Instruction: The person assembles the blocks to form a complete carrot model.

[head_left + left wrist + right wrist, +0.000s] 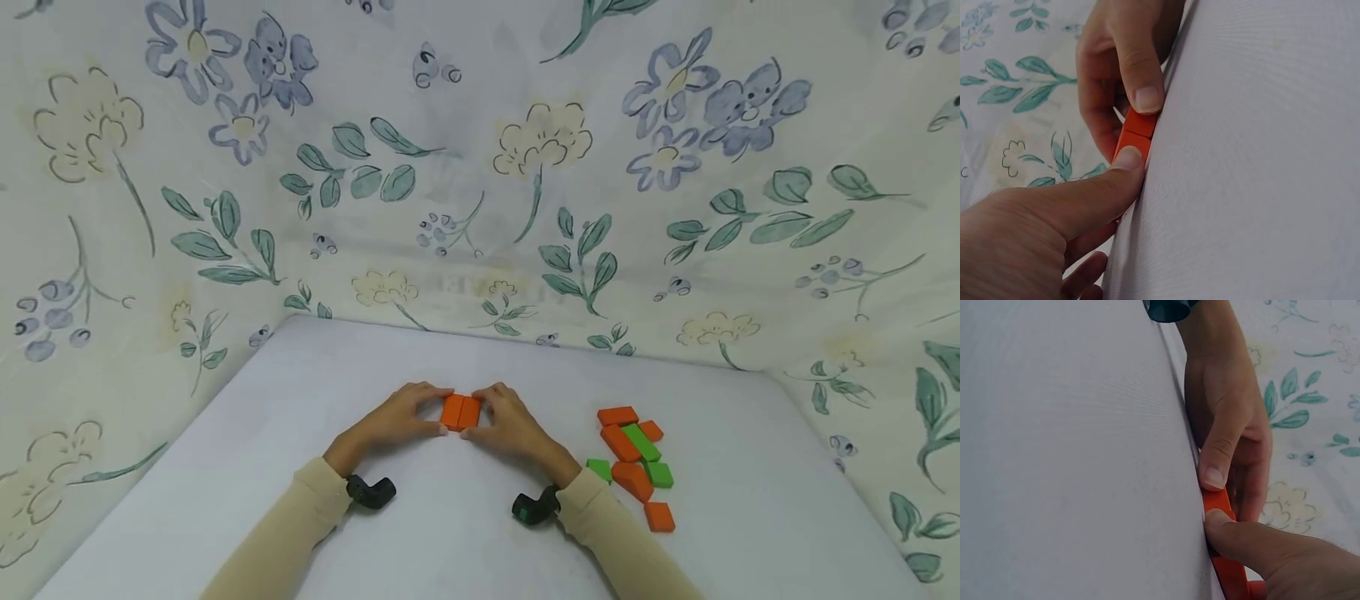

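Observation:
Two orange blocks lie side by side on the white table, a thin seam between them: a left orange block (452,411) and a right orange block (469,413). My left hand (401,415) pinches the left one between thumb and fingers. From the other side, my right hand (513,423) pinches the right one. In the left wrist view both thumbs press the near faces of the blocks (1140,124), which touch each other. The right wrist view shows the orange pair (1217,500) partly covered by the right thumb. The fingers behind the blocks are partly hidden.
Right of my right forearm lies a loose group of orange and green blocks, among them a long green block (641,442), an orange block (633,481) and an orange square block (660,517). Flower-patterned cloth (480,183) rises behind the white table (450,533).

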`<action>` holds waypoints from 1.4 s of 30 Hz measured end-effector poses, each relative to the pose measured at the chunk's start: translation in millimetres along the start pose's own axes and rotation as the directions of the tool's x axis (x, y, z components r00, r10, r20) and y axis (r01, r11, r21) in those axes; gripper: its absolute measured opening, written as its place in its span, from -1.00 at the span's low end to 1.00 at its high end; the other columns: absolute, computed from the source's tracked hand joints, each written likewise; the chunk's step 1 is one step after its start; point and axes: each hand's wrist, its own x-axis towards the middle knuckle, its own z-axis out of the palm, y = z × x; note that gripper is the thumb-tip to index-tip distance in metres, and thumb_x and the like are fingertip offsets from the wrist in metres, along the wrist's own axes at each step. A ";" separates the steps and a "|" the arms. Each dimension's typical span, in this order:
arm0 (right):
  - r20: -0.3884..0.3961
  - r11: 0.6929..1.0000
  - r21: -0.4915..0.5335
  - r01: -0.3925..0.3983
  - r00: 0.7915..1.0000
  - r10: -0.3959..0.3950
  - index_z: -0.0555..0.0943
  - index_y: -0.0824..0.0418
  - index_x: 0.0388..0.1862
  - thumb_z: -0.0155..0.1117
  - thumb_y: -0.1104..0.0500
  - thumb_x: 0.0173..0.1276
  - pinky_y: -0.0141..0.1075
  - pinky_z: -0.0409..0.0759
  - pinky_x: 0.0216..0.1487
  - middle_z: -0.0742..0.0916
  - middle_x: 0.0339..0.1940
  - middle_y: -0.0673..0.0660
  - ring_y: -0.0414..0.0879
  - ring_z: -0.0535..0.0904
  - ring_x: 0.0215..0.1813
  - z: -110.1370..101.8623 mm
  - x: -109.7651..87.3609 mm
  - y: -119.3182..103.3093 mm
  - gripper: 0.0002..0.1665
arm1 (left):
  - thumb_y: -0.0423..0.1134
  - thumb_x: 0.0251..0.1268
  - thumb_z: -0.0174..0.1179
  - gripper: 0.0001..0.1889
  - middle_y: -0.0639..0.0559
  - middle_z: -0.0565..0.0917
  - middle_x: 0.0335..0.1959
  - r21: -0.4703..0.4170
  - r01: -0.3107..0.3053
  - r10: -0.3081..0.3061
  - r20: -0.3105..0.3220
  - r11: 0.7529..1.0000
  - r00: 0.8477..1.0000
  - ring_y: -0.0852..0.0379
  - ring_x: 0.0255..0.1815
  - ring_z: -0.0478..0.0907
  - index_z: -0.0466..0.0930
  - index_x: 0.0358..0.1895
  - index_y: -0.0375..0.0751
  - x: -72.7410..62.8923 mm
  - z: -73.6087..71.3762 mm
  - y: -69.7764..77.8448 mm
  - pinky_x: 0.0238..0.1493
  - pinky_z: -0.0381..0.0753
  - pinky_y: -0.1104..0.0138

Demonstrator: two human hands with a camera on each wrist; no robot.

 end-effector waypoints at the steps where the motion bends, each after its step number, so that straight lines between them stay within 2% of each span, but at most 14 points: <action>1: -0.003 1.000 -0.006 0.003 1.000 -0.003 0.52 0.20 0.30 0.51 -0.11 0.20 -0.28 0.42 -0.15 0.54 -0.08 0.07 -0.10 0.38 -0.11 -0.9 -0.5 1.0 -0.23 | 0.05 0.23 0.39 -0.32 -0.01 0.54 0.32 0.006 -0.006 0.006 0.000 1.000 1.000 -0.10 0.40 0.36 0.44 0.42 0.02 1.4 0.6 0.0 0.40 0.35 -0.14; 8: -0.033 0.999 -0.034 0.029 0.999 -0.030 0.51 0.21 0.32 0.52 -0.09 0.20 -0.27 0.47 -0.06 0.58 0.04 0.13 -0.08 0.42 -0.05 -5.5 3.1 1.6 -0.22 | -0.02 0.22 0.40 -0.24 -0.07 0.52 0.36 -0.012 -0.018 0.017 -0.028 1.000 0.999 -0.17 0.45 0.31 0.34 0.48 -0.03 8.4 -1.5 -1.9 0.43 0.26 -0.18; 12: 0.007 0.999 -0.035 -0.017 1.000 0.018 0.48 0.19 0.38 0.52 -0.13 0.18 -0.24 0.49 -0.01 0.58 0.10 0.14 -0.08 0.43 -0.02 -0.1 -2.2 0.5 -0.15 | -0.01 0.22 0.40 -0.24 -0.06 0.48 0.40 -0.035 0.018 -0.018 0.005 0.999 1.000 -0.17 0.48 0.28 0.35 0.48 -0.01 4.0 4.2 -4.7 0.44 0.24 -0.20; 15: 0.046 0.998 -0.031 -0.055 0.997 0.056 0.43 0.17 0.43 0.52 -0.16 0.17 -0.23 0.50 0.02 0.57 0.15 0.14 -0.08 0.43 0.01 5.5 -5.4 -4.7 -0.08 | -0.01 0.21 0.41 -0.29 -0.06 0.47 0.41 -0.043 0.033 -0.033 0.006 0.999 0.999 -0.17 0.48 0.28 0.41 0.44 0.01 -4.9 8.0 -8.2 0.44 0.25 -0.21; 18: 0.082 0.997 -0.034 -0.075 0.994 0.077 0.37 0.15 0.49 0.53 -0.20 0.15 -0.23 0.52 0.05 0.55 0.20 0.13 -0.08 0.44 0.04 7.1 -7.8 -7.8 0.00 | 0.00 0.22 0.40 -0.30 -0.07 0.48 0.40 -0.027 0.028 -0.028 0.011 0.999 1.000 -0.18 0.47 0.29 0.42 0.43 0.00 -9.7 10.0 -10.5 0.43 0.26 -0.21; 21: 0.115 0.997 -0.019 -0.077 0.990 0.078 0.31 0.16 0.52 0.53 -0.21 0.14 -0.22 0.56 0.10 0.53 0.25 0.15 -0.09 0.47 0.08 1.2 -7.7 -8.7 0.06 | 0.00 0.22 0.40 -0.30 -0.07 0.48 0.41 -0.012 0.021 -0.021 0.003 1.000 1.000 -0.17 0.47 0.29 0.42 0.43 0.01 -8.3 8.3 -10.6 0.43 0.26 -0.21; 27: 0.161 0.993 0.067 -0.097 0.983 0.085 0.21 0.16 0.57 0.52 -0.10 0.20 -0.11 0.59 0.24 0.41 0.38 0.21 -0.01 0.53 0.22 -28.2 -10.3 -10.5 0.07 | 0.02 0.22 0.40 -0.30 -0.01 0.46 0.43 -0.009 0.019 -0.019 -0.009 1.000 1.000 -0.12 0.49 0.27 0.41 0.44 0.07 1.1 6.6 -10.4 0.46 0.25 -0.17; 31: 0.172 0.994 0.076 -0.075 0.983 0.061 0.27 0.17 0.54 0.50 -0.07 0.23 -0.05 0.60 0.23 0.49 0.36 0.22 0.04 0.56 0.24 -52.5 -21.6 -7.3 -0.01 | 0.03 0.22 0.40 -0.27 -0.02 0.44 0.45 -0.018 0.034 -0.034 0.017 0.999 0.999 -0.14 0.50 0.26 0.37 0.47 0.05 4.9 9.9 -8.7 0.47 0.23 -0.17; 37: 0.194 0.999 0.019 0.049 0.980 -0.052 0.51 0.25 0.33 0.41 0.00 0.33 0.02 0.60 0.19 0.69 0.14 0.22 0.07 0.62 0.14 -97.1 -49.3 5.3 -0.34 | -0.06 0.20 0.42 -0.30 -0.04 0.48 0.42 -0.024 0.024 -0.025 -0.012 0.999 1.000 -0.15 0.48 0.28 0.41 0.43 -0.02 0.1 10.6 -10.0 0.46 0.24 -0.15; 40: 0.197 0.996 -0.046 0.070 0.979 -0.060 0.58 0.27 0.23 0.37 0.07 0.37 -0.06 0.65 0.11 0.73 0.05 0.21 0.01 0.64 0.04 -125.0 -67.9 20.7 -0.49 | -0.05 0.21 0.41 -0.31 -0.03 0.48 0.42 -0.010 0.004 -0.004 -0.012 1.000 1.000 -0.15 0.48 0.29 0.42 0.43 -0.02 1.6 7.4 -9.8 0.46 0.25 -0.14; 42: 0.187 0.995 -0.089 0.048 0.982 -0.031 0.62 0.28 0.18 0.35 0.15 0.39 -0.11 0.67 0.06 0.74 0.00 0.21 -0.03 0.64 -0.01 -143.1 -81.5 33.4 -0.57 | -0.03 0.22 0.41 -0.30 -0.04 0.47 0.42 -0.001 -0.012 0.012 -0.005 1.000 1.000 -0.15 0.48 0.28 0.41 0.43 -0.02 5.1 3.4 -7.3 0.47 0.24 -0.14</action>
